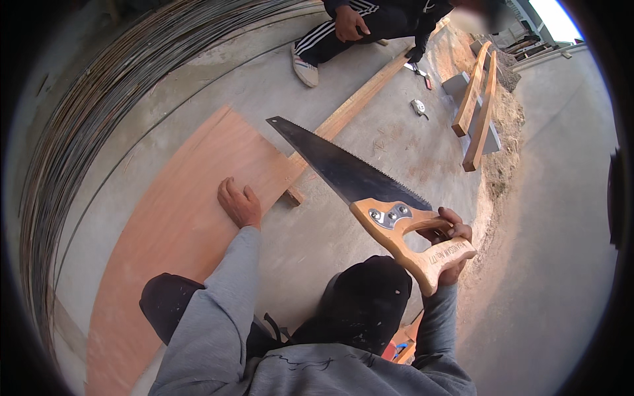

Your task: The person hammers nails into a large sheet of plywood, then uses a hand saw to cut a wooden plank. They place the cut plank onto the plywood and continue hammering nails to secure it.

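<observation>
Handsaw [356,181] in mid-air above a concrete floor [370,138], its dark blade running from a pale wooden handle up and to the left, toothed edge facing upward and away from the person, tip pointing toward a long timber batten [360,99]. The handle is light-coloured wood with a closed grip loop and a metal plate fixed by three rivets where the blade enters; the blade itself is black and tapers to a blunt point. The right hand [449,241] has the fingers wrapped fully through the loop and closed tight on the grip, holding the saw clear of the floor and of the knees below. The left hand [239,203] lies flat, fingers spread and holding nothing, pressed on the near edge of a reddish plywood sheet [178,224] that stretches across the floor to the person's left. The batten passes under the far corner of that sheet and reaches toward a second person [370,23] crouching at the top of the frame, one hand resting on a knee, a white shoe planted on the concrete. A small tape measure [418,107] lies on the floor just right of the batten, and two short planks [477,105] rest over grey blocks beside a strip of sandy soil. Coiled steel wire [86,119] curves along the left rim. The person wears a grey sweatshirt and dark trousers.
</observation>
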Available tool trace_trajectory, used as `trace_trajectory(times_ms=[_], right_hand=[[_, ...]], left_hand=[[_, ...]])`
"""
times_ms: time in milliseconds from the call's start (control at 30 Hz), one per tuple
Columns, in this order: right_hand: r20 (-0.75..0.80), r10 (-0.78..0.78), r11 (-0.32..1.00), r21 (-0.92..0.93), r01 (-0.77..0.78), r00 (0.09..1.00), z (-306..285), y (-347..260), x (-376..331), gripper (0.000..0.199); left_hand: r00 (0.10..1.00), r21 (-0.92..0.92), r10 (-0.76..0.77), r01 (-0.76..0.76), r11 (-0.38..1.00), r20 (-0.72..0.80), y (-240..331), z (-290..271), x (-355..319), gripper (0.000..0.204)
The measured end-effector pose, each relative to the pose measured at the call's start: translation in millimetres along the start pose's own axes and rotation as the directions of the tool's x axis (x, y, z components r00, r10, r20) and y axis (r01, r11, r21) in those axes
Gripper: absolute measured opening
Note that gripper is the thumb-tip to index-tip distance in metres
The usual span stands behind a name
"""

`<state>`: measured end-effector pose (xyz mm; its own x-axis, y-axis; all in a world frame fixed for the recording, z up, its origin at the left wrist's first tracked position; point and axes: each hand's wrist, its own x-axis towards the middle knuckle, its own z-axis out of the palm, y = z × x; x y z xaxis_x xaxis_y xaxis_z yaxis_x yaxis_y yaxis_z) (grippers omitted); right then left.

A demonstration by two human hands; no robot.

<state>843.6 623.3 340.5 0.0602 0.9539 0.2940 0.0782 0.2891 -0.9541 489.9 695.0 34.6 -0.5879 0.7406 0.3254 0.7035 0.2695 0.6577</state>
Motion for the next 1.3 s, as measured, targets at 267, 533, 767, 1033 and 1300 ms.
trace_trajectory(times_ms=[267, 533, 767, 1033, 1300], right_hand=[[0.087, 0.343, 0.834, 0.430, -0.345, 0.936, -47.8, 146.4, 2.0, 0.038], [-0.028, 0.823, 0.316, 0.853, -0.416, 0.568, -69.0, 168.7, -33.2, 0.050], [0.091, 0.561, 0.515, 0.740, -0.433, 0.823, -49.4, 160.0, -42.1, 0.064], [0.502, 0.755, 0.129, 0.517, -0.846, 0.422, -4.0, 176.6, -60.5, 0.063], [0.811, 0.547, -0.326, 0.436, -0.839, 0.209, 9.4, 213.3, -53.2, 0.077]], left_hand=[[0.939, 0.402, -0.169, 0.035, 0.915, 0.301, 34.7, -0.4, -39.5, 0.077], [0.790, 0.509, -0.460, 0.223, 0.831, 0.405, 53.0, 16.8, -28.5, 0.095], [0.714, 0.517, -0.548, 0.299, 0.802, 0.436, 74.4, 16.8, -19.8, 0.101], [0.730, 0.485, -0.531, 0.309, 0.818, 0.431, 67.6, 20.4, -23.6, 0.098], [0.709, 0.486, -0.536, 0.304, 0.819, 0.459, 73.9, 13.9, -22.7, 0.096]])
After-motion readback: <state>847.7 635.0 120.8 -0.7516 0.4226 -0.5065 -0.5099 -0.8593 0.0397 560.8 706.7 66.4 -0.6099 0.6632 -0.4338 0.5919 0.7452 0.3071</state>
